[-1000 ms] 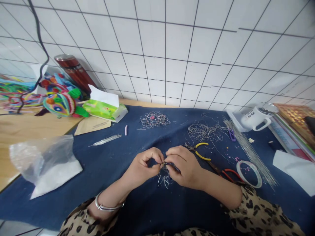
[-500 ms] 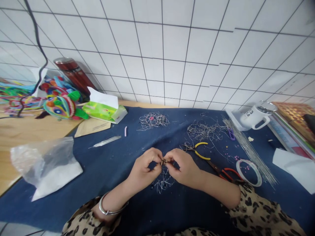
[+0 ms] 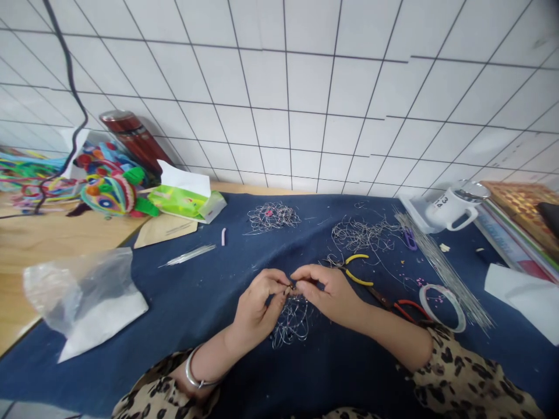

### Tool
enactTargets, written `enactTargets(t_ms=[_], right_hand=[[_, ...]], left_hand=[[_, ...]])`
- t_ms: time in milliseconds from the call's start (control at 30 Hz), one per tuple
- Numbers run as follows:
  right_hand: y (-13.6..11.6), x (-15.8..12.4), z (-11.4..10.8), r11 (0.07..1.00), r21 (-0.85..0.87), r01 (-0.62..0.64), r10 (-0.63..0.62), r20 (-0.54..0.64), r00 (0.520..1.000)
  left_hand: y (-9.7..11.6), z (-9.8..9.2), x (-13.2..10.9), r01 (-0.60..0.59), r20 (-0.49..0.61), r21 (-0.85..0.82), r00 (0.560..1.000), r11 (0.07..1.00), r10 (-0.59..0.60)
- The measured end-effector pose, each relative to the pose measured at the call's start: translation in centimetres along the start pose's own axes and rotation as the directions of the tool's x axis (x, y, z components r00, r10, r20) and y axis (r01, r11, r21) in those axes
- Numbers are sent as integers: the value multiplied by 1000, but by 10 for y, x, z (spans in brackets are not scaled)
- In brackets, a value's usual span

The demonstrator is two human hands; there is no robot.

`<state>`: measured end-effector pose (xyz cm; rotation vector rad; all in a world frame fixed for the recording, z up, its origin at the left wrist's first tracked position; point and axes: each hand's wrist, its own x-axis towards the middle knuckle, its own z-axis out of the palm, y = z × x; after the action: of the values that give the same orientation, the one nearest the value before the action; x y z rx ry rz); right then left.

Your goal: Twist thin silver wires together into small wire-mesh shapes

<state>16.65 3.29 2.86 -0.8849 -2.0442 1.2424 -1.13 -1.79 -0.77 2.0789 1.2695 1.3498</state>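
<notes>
At the middle of the blue cloth my left hand (image 3: 257,305) and my right hand (image 3: 328,293) meet fingertip to fingertip. Both are closed in a pinch around a small dark piece (image 3: 290,288), apparently wire with beads, too small to make out fully. Just below the fingers lies a loose tangle of silver wire (image 3: 290,326), partly hidden by my hands. To the right of my right hand rest yellow-handled pliers (image 3: 358,278) and a red-handled tool (image 3: 406,311), partly behind my forearm.
Two wire tangles, one nearer the middle (image 3: 273,217) and one to the right (image 3: 364,233), lie behind my hands. Straight wires (image 3: 445,265), a clear coil (image 3: 443,308) and a white mug (image 3: 458,205) stand right. A plastic bag (image 3: 100,308) and tissue pack (image 3: 183,201) lie left.
My fingertips have shifted their pinch on the small piece, and the right fingers lie flatter. More of the wire tangle below shows now. The view has tipped slightly.
</notes>
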Motion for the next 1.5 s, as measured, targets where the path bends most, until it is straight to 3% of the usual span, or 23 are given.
enactTargets(t_ms=[267, 567, 700, 867, 967, 1100, 1267, 1367, 1433, 1500], right_hand=[[-7, 6, -11, 981, 58, -183, 171, 176, 970], [-7, 6, -16, 989, -108, -101, 120, 191, 974], [-1, 8, -18, 996, 5, -89, 84, 265, 961], [6, 9, -18, 971, 176, -159, 92, 339, 936], [6, 9, -16, 954, 211, -212, 137, 321, 937], [10, 8, -13, 878, 370, -305, 171, 352, 920], [19, 9, -10, 798, 476, -370, 186, 389, 902], [16, 9, -14, 909, 311, -276, 156, 359, 920], [13, 9, -16, 995, 53, -87, 69, 270, 960], [11, 9, -16, 970, -206, 129, -91, 185, 979]], left_hand=[[2, 1, 0, -15, 23, 45, 1000, 999, 14], [2, 2, 1, -7, 61, -6, 998, 1000, 8], [4, 0, 3, 45, 105, -101, 994, 994, -34], [7, -3, 8, 135, 218, -224, 972, 965, -86], [8, -4, 10, 228, 251, -329, 957, 917, -148], [8, -5, 13, 388, 308, -482, 915, 786, -262], [5, -3, 12, 479, 348, -598, 877, 643, -331], [4, -3, 11, 503, 352, -561, 864, 658, -361], [4, -4, 11, 491, 329, -480, 869, 727, -369], [4, -4, 10, 442, 293, -370, 890, 817, -349]])
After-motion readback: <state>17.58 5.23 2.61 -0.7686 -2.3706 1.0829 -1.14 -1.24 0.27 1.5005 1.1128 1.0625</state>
